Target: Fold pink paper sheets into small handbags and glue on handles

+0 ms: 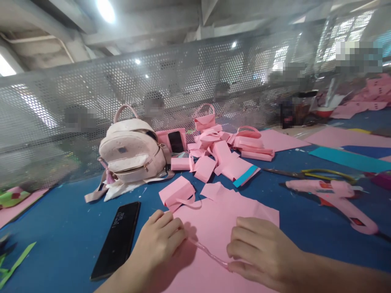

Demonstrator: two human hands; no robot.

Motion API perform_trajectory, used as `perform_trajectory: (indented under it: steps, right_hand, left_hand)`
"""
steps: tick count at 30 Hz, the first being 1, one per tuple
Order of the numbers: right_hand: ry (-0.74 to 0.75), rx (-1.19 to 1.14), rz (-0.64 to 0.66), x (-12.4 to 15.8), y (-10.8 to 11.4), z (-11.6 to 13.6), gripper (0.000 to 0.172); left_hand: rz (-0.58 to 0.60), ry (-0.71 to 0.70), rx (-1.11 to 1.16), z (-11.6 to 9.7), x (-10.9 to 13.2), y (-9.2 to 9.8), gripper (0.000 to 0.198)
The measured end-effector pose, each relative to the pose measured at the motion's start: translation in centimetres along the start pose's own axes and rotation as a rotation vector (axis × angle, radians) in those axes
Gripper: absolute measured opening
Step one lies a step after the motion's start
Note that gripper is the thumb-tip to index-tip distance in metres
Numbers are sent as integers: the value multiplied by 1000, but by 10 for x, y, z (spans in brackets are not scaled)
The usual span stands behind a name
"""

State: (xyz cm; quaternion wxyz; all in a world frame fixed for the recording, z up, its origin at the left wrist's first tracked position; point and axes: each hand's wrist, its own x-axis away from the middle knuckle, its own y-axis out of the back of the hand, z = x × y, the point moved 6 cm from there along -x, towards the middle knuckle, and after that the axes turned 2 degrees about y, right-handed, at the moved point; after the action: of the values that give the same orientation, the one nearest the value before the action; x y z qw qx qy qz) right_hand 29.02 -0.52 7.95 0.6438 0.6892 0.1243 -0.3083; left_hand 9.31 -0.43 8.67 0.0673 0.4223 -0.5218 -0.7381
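Observation:
A thin, rope-like pink strip [209, 254] stretches between my two hands, above a large pink paper sheet [222, 211]. My left hand [163, 240] closes its fingers on the strip's left end. At the lower right end, my right hand [259, 248] pinches it between thumb and curled fingers. Just beyond my left hand lies a small folded pink paper bag [177, 192] with a looped handle. Several more pink paper pieces [221, 152] are heaped farther back, one with a blue band. The fingertips of my left hand are partly hidden.
To the right lie a pink glue gun [332, 199] and scissors [324, 175] with yellow-green handles. A black phone [117, 240] lies left of my left hand. Behind it stands a white backpack [131, 150]. A perforated metal screen [183, 73] runs along the back; people sit beyond it.

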Motion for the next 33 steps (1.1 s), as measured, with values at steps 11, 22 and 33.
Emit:
perform_trajectory:
  steps: [11, 22, 33]
  right_hand:
    - [12, 88, 33, 2, -1, 12, 27]
    - [48, 108, -9, 0, -3, 10, 27]
    - [95, 177, 38, 5, -11, 11, 31]
  left_hand:
    - [-3, 10, 11, -4, -1, 0, 19]
    - [4, 19, 19, -6, 2, -1, 21]
    - [-27, -19, 3, -7, 10, 1, 25]
